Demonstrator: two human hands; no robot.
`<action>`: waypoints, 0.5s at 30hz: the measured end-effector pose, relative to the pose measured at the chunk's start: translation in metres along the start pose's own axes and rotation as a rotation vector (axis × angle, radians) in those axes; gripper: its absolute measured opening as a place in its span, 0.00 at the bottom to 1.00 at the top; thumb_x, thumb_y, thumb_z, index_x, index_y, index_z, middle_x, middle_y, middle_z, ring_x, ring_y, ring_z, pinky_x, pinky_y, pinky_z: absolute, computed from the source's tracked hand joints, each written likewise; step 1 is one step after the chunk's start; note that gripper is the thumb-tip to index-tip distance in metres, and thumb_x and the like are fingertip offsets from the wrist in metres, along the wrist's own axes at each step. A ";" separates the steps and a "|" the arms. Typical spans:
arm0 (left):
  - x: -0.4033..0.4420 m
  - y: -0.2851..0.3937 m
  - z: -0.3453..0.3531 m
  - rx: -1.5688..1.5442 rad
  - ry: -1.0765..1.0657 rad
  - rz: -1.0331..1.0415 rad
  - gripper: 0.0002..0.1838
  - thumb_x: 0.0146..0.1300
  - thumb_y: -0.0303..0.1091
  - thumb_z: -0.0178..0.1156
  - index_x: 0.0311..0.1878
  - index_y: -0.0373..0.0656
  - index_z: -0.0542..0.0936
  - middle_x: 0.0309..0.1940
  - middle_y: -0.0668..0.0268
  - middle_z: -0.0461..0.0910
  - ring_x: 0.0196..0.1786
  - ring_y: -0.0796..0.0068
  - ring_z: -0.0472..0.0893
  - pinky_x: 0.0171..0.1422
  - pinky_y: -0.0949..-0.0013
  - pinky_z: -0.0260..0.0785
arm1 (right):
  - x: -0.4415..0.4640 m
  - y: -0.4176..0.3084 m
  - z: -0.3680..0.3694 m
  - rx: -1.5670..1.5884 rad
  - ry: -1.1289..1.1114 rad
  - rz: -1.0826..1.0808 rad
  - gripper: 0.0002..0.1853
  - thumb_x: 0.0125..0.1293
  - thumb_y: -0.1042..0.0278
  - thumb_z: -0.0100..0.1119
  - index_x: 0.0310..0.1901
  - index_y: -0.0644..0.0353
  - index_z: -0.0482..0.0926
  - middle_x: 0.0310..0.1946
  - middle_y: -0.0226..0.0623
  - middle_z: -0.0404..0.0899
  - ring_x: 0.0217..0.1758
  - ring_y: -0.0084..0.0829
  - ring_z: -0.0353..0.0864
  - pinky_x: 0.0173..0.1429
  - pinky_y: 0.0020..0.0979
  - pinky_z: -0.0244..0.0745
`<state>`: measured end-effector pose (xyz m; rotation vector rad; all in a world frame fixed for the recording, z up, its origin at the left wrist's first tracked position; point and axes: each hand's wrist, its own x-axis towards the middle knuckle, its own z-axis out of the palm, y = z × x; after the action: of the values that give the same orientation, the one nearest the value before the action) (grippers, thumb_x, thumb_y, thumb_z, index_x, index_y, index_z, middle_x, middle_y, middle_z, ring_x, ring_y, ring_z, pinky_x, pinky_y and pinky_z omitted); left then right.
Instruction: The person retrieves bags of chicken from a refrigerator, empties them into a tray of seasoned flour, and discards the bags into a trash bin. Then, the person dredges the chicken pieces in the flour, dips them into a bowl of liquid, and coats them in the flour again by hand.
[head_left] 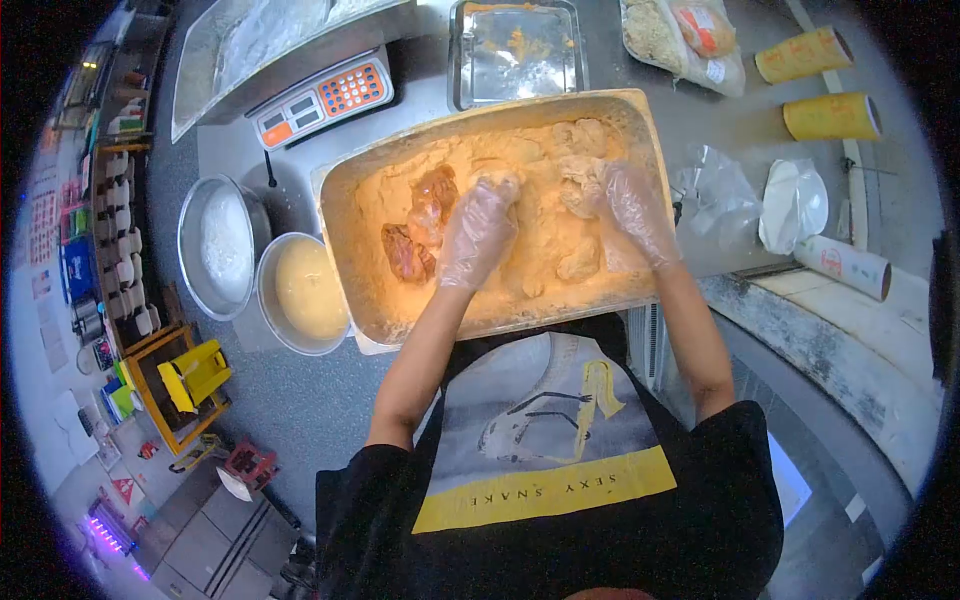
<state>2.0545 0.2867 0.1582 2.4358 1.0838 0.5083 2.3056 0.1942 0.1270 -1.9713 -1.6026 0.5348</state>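
A large rectangular tub (335, 215) of orange-tinted flour (490, 300) lies in front of me. My left hand (480, 232), in a clear plastic glove, is closed at the tub's middle, with a floury lump partly showing at its fingertips. My right hand (638, 218), gloved too, grips a flour-coated chicken piece (580, 188) near the right wall. Two red-brown marinated chicken pieces (433, 205) lie uncoated on the flour, left of my left hand. Another coated piece (578, 263) rests below my right hand, and one more (580, 136) is at the back.
Left of the tub stand a bowl of yellowish liquid (312, 290) and a metal bowl with white contents (225, 245). Behind are a digital scale (325, 105), a metal tray (518, 60) and a bag of crumbs (665, 45). Yellow rolls (830, 117) and a plastic bag (720, 190) lie right.
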 end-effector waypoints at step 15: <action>0.039 0.001 0.009 0.474 -0.401 0.154 0.10 0.64 0.31 0.52 0.43 0.39 0.79 0.36 0.50 0.81 0.46 0.49 0.81 0.51 0.52 0.74 | 0.000 -0.003 -0.001 0.187 0.006 -0.015 0.13 0.68 0.66 0.58 0.50 0.62 0.74 0.44 0.45 0.77 0.51 0.49 0.75 0.57 0.41 0.71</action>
<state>2.0842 0.3140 0.1576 2.8680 0.9221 -0.2243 2.3038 0.1944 0.1292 -1.8203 -1.5043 0.6473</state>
